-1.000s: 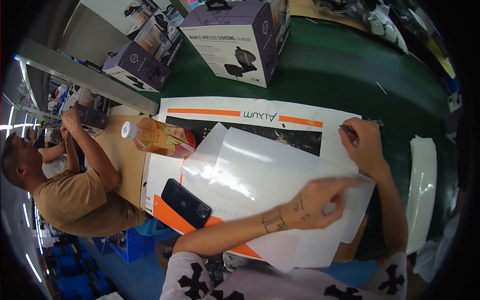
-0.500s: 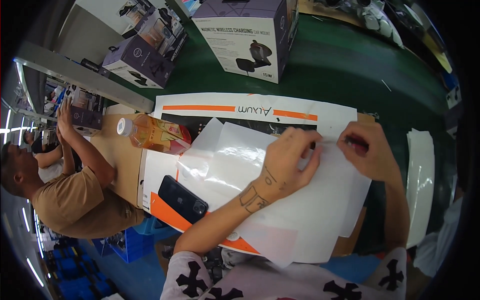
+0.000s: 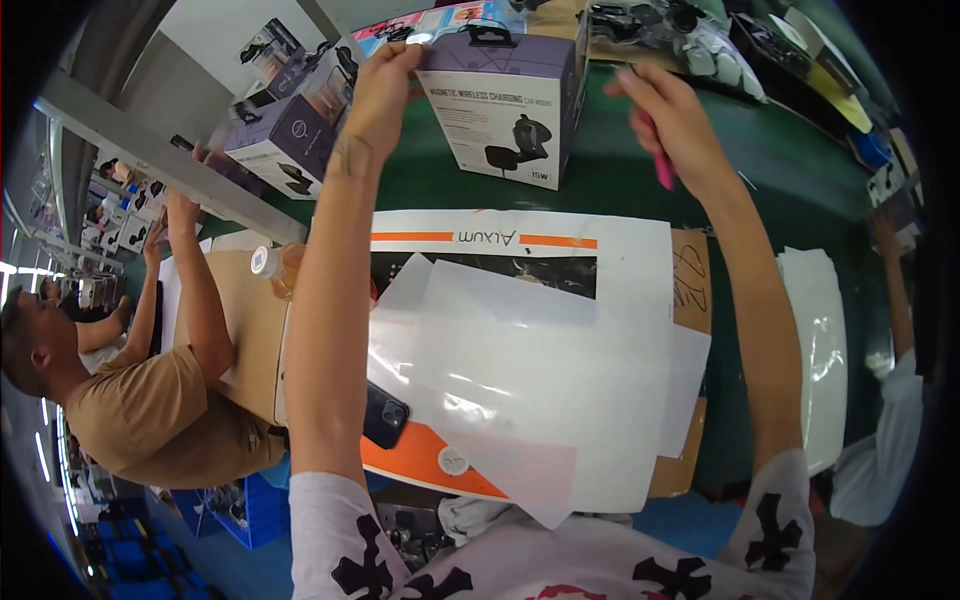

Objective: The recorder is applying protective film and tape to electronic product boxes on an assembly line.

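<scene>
My left hand point(image 3: 382, 92) reaches forward to the upper left edge of a purple and white car mount box point(image 3: 497, 125). Its fingers are closed on that edge, partly hidden by the box. The box stands upright on the green table, a black hang tab on its top. To the right of the box, my right hand point(image 3: 672, 125) is raised above the table. It grips a slim pink-handled tool point(image 3: 664, 172), whose handle sticks out below the palm; the kind of tool is unclear. White sheets point(image 3: 530, 370) lie before me over a printed white and orange board point(image 3: 630, 240).
A dark phone point(image 3: 384, 415) and a drink bottle point(image 3: 285, 270), both partly covered by my left arm, lie at the left. More boxes point(image 3: 285, 145) stand behind a metal post point(image 3: 225, 185). A co-worker point(image 3: 160, 410) sits left. White plastic strips point(image 3: 812, 360) lie right.
Both hands have left the white sheets and moved forward. The left has gone to the box's edge, the right to the far right of the box. The view has shifted a little.
</scene>
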The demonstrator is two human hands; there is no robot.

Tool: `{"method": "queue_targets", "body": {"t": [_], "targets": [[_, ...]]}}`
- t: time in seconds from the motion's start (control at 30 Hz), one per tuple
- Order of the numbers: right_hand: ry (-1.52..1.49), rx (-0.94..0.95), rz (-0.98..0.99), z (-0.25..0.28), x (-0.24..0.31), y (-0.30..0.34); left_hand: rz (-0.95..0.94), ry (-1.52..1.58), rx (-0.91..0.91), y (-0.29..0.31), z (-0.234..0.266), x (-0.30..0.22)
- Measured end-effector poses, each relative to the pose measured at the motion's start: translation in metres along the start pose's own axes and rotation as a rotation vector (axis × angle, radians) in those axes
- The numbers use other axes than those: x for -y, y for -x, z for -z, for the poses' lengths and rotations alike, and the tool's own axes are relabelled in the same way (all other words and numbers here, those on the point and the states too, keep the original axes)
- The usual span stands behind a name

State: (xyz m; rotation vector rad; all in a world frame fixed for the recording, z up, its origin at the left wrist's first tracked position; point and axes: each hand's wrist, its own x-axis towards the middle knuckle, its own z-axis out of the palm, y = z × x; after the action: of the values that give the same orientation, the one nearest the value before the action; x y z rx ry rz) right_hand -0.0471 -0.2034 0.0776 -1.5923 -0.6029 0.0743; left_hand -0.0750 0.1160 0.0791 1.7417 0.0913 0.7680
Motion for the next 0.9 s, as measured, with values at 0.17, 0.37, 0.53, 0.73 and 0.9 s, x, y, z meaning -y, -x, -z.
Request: {"method": "queue_targets", "body": {"t": [0.17,0.37,0.53,0.73,0.9], "targets": [[-0.098,-0.036,-0.095,-0.003,0.007,-0.054,0.187,0.331,0.291,-0.025,-0.006,0.002],[0.079,-0.068,-0.224,0.001,0.004,-0.06,0.181,0.172,0.309,-0.008,-0.026,-0.001],[-0.171,-0.086,-0.37,0.008,-0.019,-0.052,0.509,0.377,0.303,-0.01,-0.045,0.009],[-0.389,-0.016,-0.598,0.038,-0.109,-0.022,0.691,0.748,0.766,-0.005,-0.04,0.058],[-0.011,-0.092,-0.266,0.047,-0.065,0.04,0.521,0.275,0.41,0.084,-0.058,0.05]]}}
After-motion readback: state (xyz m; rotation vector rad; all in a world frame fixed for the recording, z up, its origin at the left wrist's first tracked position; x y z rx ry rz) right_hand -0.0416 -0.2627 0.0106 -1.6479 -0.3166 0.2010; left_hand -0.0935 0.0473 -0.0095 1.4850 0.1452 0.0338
